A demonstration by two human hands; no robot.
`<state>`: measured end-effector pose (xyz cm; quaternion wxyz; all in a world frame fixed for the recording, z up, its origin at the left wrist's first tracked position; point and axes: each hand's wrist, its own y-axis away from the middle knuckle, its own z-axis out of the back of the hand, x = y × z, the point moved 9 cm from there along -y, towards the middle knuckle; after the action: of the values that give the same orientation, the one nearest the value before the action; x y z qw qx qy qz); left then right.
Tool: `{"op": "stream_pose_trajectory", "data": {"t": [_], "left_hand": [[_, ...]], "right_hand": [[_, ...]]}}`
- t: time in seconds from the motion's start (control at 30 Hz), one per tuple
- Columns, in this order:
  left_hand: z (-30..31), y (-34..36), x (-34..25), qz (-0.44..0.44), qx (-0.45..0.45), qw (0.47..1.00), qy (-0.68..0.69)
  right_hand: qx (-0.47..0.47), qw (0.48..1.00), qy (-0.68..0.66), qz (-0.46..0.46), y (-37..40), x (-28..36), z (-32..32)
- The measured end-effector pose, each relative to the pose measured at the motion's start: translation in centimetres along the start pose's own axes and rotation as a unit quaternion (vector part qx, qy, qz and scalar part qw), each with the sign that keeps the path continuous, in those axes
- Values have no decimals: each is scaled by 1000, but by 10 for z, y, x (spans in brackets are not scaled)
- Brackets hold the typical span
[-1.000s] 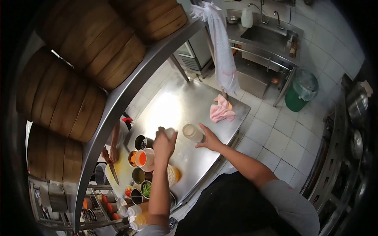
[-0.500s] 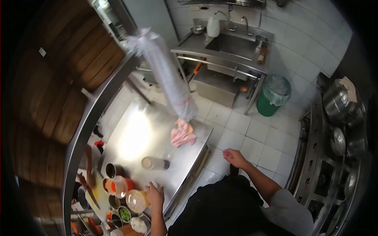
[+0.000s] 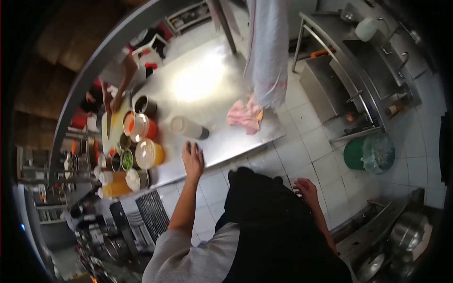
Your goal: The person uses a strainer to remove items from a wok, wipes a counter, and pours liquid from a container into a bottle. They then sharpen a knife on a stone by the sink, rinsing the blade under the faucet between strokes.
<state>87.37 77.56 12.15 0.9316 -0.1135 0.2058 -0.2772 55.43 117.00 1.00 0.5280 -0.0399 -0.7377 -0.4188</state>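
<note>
My left hand [image 3: 193, 162] is over the near edge of the steel table [image 3: 212, 146], its fingers bent around something small and dark that I cannot make out. Just beyond it lies a clear bottle with a dark end [image 3: 189, 128]. My right hand [image 3: 306, 191] hangs beside the black apron [image 3: 278, 221], fingers loosely bent and apart, holding nothing. Left of my left hand are a yellowish tub [image 3: 149, 153], a red-orange container [image 3: 143, 128] and a tin of chopped greens [image 3: 127, 160]. A pink cloth [image 3: 245, 116] lies crumpled at the table's right end.
A co-worker's hands [image 3: 113, 101] hold a knife over a pale cutting board [image 3: 113, 127]. White cloth [image 3: 269, 52] hangs above the table's right end. A green bin [image 3: 356, 154] stands by the steel sink [image 3: 377, 66]. Metal pots [image 3: 409, 232] sit at lower right.
The view has turned, so the table now lies further up. My left hand has moved along the table edge, away from the tubs and nearer the bottle. My right hand has dropped closer to the apron.
</note>
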Motion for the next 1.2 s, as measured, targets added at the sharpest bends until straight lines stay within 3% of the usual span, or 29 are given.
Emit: {"op": "stream_pose_trajectory", "data": {"t": [0.1,0.23,0.47,0.63,0.73,0.8,0.87,0.93,1.0,1.03,1.13,1.2], "left_hand": [[6,4,4,68,-52,996,6],[9,0,4,76,-67,995,-12],[8,0,-2,62,-46,997,-14],[-3,2,8,8,2,1000,-3],[-3,3,15,-29,44,999,-10],[-5,4,18,-31,55,997,-40],[-5,4,19,-28,59,997,-49],[-2,5,30,-41,43,998,-34],[0,3,25,1,66,998,-13],[-2,5,12,-32,93,994,-41],[-11,9,-12,-71,111,988,-80],[-16,8,-14,-53,95,990,-90]], "right_hand": [[58,998,30,-19,-17,2,-12],[106,990,83,-31,-38,-11,-5],[10,995,55,-86,-29,-77,16],[-63,978,68,-186,-2,-149,13],[-148,974,96,-140,-4,-206,4],[-206,959,160,-111,-25,-230,-6],[-199,962,126,-139,-54,-280,-28],[-200,946,234,-98,-97,-320,-48],[-176,949,223,-135,-142,-368,-63],[-193,940,254,-121,-165,-382,-64],[-255,912,318,-39,-231,-394,-65],[-233,904,358,-14,-275,-397,-66]]}}
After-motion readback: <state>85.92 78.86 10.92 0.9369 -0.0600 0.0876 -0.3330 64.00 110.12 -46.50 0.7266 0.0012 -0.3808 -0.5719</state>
